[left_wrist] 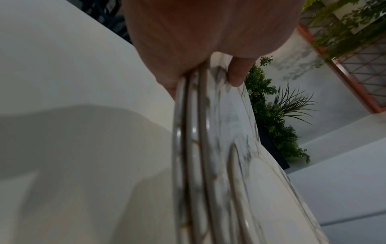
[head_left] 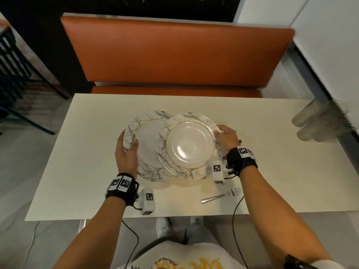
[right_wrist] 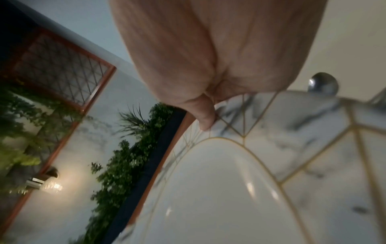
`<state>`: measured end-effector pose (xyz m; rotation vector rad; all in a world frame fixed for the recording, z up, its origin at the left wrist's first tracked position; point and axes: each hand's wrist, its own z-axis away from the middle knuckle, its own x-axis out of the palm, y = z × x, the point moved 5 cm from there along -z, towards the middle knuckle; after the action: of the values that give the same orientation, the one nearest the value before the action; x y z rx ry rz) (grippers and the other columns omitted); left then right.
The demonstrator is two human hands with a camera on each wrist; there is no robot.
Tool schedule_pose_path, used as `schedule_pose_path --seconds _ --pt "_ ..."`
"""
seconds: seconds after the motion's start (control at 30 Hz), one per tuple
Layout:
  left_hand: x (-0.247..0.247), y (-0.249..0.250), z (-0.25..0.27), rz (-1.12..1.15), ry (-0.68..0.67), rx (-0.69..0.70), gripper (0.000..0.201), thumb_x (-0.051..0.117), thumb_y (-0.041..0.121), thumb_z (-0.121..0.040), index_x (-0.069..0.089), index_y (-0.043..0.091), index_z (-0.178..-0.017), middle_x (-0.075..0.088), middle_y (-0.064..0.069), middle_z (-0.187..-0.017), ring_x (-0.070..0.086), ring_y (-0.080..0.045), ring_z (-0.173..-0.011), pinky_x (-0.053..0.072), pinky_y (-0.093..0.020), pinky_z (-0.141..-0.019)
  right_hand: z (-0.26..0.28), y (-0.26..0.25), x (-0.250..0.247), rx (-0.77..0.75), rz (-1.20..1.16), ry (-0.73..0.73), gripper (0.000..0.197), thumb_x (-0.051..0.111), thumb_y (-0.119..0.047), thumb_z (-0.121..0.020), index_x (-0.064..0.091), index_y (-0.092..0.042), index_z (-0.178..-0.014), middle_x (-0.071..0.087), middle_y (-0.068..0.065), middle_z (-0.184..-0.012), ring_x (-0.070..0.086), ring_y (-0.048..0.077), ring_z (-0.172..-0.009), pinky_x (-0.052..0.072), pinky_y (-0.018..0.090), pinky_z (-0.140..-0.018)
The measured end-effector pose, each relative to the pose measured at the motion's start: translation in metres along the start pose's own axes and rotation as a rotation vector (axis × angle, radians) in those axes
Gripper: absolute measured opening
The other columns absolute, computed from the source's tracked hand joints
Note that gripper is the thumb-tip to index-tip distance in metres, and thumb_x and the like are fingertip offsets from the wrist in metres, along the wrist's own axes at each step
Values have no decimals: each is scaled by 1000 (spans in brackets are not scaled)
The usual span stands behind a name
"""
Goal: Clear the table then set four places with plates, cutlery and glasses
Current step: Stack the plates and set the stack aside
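Marble-patterned plates with gold lines are held just above the middle of the white table (head_left: 93,156). My left hand (head_left: 126,150) grips the left rim of the plate stack (head_left: 147,144), thumb on top. In the left wrist view several stacked rims (left_wrist: 192,148) run out from under that hand (left_wrist: 208,41). My right hand (head_left: 226,136) pinches the right rim of the top plate (head_left: 189,146), which sits shifted to the right over the stack. Its thumb (right_wrist: 205,118) presses on that plate's rim (right_wrist: 271,132). A fork (head_left: 221,196) lies near the table's front edge, right of centre.
Blurred clear glasses (head_left: 318,123) show at the table's right edge. A shiny spoon bowl (right_wrist: 322,84) shows past the plate rim. An orange bench (head_left: 174,55) runs along the far side and a dark chair (head_left: 11,74) stands at the left.
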<state>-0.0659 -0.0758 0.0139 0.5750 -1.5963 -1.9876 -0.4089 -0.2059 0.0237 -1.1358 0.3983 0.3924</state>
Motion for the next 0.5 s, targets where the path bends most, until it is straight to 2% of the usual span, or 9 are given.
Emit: schedule_pose_path --seconds 0.07,0.13,0.17,0.23,0.33,0.37,0.43,0.5 --pt "8 -7 2 56 -42 -71 47 61 16 -102 57 42 -141 55 7 -148 51 -14 -137 41 -40 -116 10 3 19 8 27 5 22 50 -21 -96 65 -21 -112 69 4 -102 65 23 -92 53 32 -80" --pt "14 -10 2 88 -67 -150 47 56 14 -102 59 47 -135 53 7 -151 47 -16 -141 37 -44 -119 17 7 40 3 73 -17 24 47 -25 -95 60 -19 -114 67 9 -110 65 30 -102 53 43 -92" --pt "17 -9 3 106 -80 -174 46 52 13 -103 60 46 -133 54 6 -150 48 -16 -140 38 -45 -118 19 8 48 -4 101 -22 26 45 -26 -96 58 -17 -117 64 12 -118 64 32 -106 51 43 -94" --pt "22 -5 5 141 -93 -173 43 44 15 -104 62 41 -132 55 6 -146 50 -16 -138 39 -43 -116 26 6 60 -13 122 8 30 43 -20 -101 54 -13 -127 60 12 -126 61 30 -107 45 33 -91" --pt "25 -4 6 105 -102 -164 43 37 20 -105 62 39 -134 50 7 -144 43 -14 -138 34 -37 -113 34 9 69 19 133 76 41 41 -14 -104 44 -16 -145 61 11 -124 58 25 -97 38 26 -82" --pt "25 -4 5 57 -99 -150 41 39 24 -104 61 40 -135 52 7 -145 44 -16 -140 35 -39 -115 36 10 71 22 131 83 42 40 -15 -105 42 -18 -147 62 13 -123 57 24 -95 39 26 -82" --pt "26 -4 4 -57 -96 -114 39 46 36 -102 58 43 -138 55 7 -146 50 -18 -137 40 -42 -115 35 13 74 17 132 85 41 39 -18 -106 42 -20 -147 63 14 -124 61 27 -103 43 28 -86" --pt "30 -4 6 -180 -102 -65 44 58 40 -99 53 43 -143 57 11 -139 55 -14 -126 44 -35 -108 34 13 72 2 146 101 42 38 -22 -106 43 -20 -147 63 15 -126 61 32 -115 47 34 -96"
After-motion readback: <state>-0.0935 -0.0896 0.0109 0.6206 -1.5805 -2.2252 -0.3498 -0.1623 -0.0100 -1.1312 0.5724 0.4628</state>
